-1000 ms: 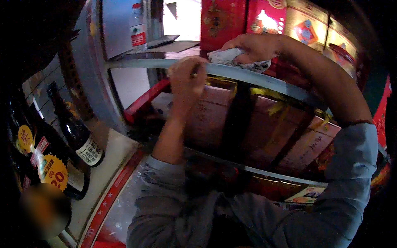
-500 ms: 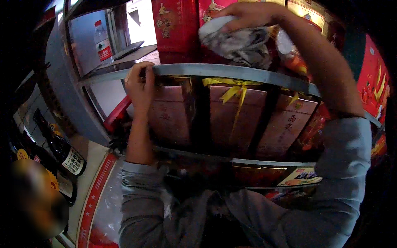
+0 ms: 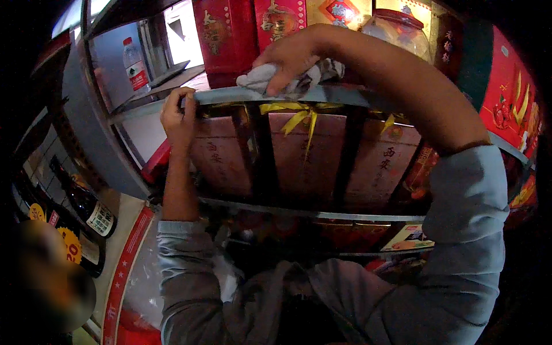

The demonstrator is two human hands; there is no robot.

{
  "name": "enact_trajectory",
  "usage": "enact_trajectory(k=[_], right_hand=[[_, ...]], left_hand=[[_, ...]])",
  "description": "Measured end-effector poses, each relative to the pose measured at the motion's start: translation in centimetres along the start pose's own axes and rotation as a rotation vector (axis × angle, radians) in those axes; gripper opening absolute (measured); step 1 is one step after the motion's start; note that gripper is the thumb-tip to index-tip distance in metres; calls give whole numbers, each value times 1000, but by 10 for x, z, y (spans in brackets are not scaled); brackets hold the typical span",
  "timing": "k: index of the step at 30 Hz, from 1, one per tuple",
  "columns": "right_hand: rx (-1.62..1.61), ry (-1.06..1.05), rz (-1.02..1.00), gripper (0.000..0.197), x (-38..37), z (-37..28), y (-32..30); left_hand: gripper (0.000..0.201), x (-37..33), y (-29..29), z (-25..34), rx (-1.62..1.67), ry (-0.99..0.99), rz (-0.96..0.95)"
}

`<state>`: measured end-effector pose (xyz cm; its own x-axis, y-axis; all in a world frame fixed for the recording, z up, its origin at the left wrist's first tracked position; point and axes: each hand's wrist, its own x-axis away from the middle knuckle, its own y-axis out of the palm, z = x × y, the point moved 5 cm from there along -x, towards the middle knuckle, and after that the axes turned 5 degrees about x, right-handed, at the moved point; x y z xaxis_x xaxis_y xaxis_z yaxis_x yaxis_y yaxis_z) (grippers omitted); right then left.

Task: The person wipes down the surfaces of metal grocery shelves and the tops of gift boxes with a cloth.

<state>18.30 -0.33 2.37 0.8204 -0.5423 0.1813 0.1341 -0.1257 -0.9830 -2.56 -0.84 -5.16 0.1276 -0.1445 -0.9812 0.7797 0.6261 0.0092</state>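
My right hand is closed on a crumpled white-and-grey cloth, pressing it against the pale metal front edge of the upper shelf. Further left along that same edge, my left hand grips the metal with curled fingers. Two tall red boxes stand on the shelf just behind the cloth. Directly below the edge is a row of pink-fronted boxes, the middle one tied with a yellow ribbon.
A clear water bottle stands at the shelf's left end. Behind my right forearm sits a clear jar with a red lid. Dark glass bottles stand at the far left, and a red gift box at the far right.
My right hand has brought the cloth down and left, from in front of the boxes onto the shelf edge. My left hand keeps its hold, while the whole view has shifted slightly.
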Motion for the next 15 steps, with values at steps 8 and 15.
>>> enact_trajectory(k=[8, 15], right_hand=[[683, 220, -82, 30, 54, -5, 6], [784, 734, -85, 27, 183, -23, 23]], left_hand=[[10, -1, 6, 1, 51, -50, -15], [13, 2, 7, -13, 63, -94, -23]])
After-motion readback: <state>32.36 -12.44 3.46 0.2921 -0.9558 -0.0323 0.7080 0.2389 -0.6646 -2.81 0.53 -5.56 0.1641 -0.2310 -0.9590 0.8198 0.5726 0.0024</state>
